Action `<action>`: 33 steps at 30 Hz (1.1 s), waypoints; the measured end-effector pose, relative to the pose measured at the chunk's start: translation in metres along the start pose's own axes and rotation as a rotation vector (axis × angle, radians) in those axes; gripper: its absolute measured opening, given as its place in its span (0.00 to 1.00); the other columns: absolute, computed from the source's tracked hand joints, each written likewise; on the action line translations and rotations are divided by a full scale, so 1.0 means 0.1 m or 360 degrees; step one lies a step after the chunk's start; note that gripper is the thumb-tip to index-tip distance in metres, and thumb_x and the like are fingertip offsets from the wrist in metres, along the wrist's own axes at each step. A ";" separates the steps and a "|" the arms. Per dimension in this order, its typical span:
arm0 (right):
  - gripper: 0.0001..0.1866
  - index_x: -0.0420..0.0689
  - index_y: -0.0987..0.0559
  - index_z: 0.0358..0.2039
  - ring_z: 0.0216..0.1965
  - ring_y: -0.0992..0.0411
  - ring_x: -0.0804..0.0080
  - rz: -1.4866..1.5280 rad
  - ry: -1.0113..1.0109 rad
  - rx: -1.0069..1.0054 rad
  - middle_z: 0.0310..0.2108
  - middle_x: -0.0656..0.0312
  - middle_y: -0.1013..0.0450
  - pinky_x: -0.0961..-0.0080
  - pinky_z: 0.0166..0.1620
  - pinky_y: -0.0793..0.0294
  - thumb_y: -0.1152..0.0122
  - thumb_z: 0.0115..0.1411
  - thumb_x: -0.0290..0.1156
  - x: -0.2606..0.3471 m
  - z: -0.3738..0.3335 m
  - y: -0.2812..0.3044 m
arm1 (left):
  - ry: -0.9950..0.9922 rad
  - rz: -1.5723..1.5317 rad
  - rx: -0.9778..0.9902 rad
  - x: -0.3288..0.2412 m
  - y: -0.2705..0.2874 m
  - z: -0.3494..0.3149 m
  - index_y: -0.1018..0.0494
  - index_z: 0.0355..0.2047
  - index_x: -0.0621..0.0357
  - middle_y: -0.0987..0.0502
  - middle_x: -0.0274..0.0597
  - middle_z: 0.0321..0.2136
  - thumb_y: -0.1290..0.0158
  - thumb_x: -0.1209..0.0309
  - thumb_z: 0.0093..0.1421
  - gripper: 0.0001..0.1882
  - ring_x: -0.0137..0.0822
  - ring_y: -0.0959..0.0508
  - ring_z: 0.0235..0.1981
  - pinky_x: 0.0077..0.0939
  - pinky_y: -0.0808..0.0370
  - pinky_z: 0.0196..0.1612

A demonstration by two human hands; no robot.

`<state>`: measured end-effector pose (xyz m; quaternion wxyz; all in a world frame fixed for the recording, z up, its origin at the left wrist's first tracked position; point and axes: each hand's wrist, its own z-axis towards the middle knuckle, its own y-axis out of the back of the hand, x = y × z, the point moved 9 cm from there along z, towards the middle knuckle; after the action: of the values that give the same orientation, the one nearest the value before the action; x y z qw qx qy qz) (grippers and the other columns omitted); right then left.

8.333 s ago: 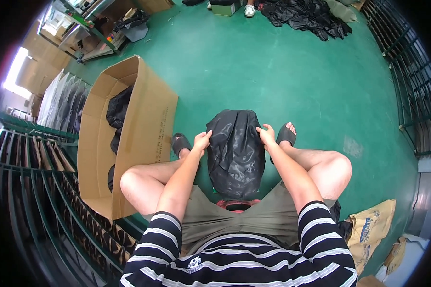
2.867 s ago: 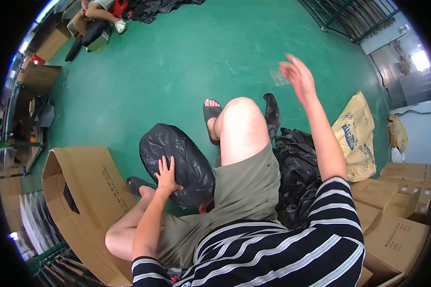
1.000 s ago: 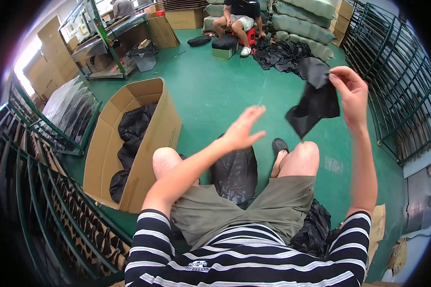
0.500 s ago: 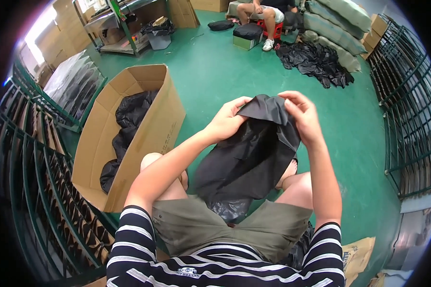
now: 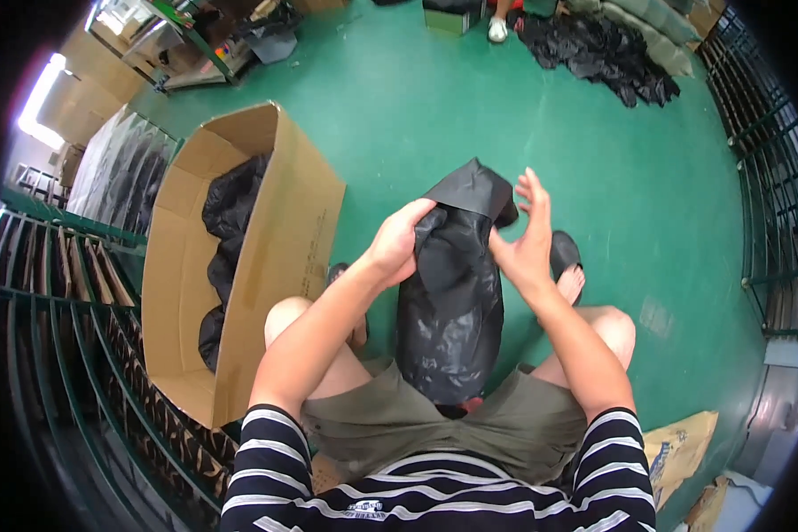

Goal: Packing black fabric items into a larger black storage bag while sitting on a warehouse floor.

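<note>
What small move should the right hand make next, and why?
I'd probably close the right hand gently on the right side of the limp, matte black sheet. The left hand grips its left side, while the right fingers are spread, so that side looks less secured above the glossy black, rounded bundle.

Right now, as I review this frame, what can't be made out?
All in the head view:
- Left hand: most fingertips, hidden by the matte black sheet and the hand itself.
- Shiny, stuffed black bundle: its contents, hidden by its wrapping.
- Long brown cardboard box: its floor, partly hidden by its near wall.
- Co-worker's white shoe: the wearer's upper body, cut off by the top edge.
</note>
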<state>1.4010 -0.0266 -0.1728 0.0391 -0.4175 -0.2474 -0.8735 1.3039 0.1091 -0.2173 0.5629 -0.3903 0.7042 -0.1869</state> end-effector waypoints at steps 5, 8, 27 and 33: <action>0.32 0.40 0.33 0.55 0.48 0.28 0.61 0.0118 -0.0012 -0.0156 0.48 0.51 0.31 0.70 0.49 0.28 0.45 0.46 0.13 -0.18 0.08 0.14 | -0.0030 -0.0287 0.0248 -0.20 -0.10 -0.07 0.32 0.52 0.66 0.27 0.45 0.51 0.65 0.65 0.68 0.20 0.39 0.28 0.52 0.37 0.34 0.59; 0.17 0.36 0.23 0.45 0.42 0.26 0.73 0.0508 -0.0462 -0.0156 0.40 0.58 0.24 0.78 0.47 0.28 0.52 0.56 0.13 -0.50 0.13 0.11 | -0.0010 -0.0183 -0.0012 -0.31 0.20 -0.02 0.31 0.51 0.66 0.26 0.46 0.50 0.62 0.66 0.66 0.19 0.38 0.26 0.51 0.34 0.33 0.57; 0.18 0.29 0.23 0.39 0.38 0.23 0.59 0.2494 -0.1653 0.1053 0.38 0.49 0.22 0.65 0.47 0.24 0.54 0.66 0.34 -0.61 -0.26 0.12 | 0.0198 -0.0265 0.0038 -0.08 0.49 -0.29 0.26 0.32 0.69 0.22 0.55 0.35 0.55 0.75 0.48 0.13 0.45 0.22 0.37 0.37 0.25 0.44; 0.17 0.31 0.24 0.42 0.41 0.23 0.60 0.2541 -0.1512 0.1137 0.39 0.47 0.23 0.65 0.46 0.22 0.55 0.67 0.32 -0.55 -0.52 0.10 | 0.0666 -0.0453 0.0989 0.32 0.23 -0.57 0.39 0.57 0.72 0.30 0.58 0.53 0.50 0.74 0.47 0.34 0.49 0.28 0.53 0.38 0.33 0.58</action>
<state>1.4032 -0.0672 -0.2374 0.6357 -0.7317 -0.1323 -0.2073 1.2403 0.0887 -0.2368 0.4670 -0.2486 0.6526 -0.5425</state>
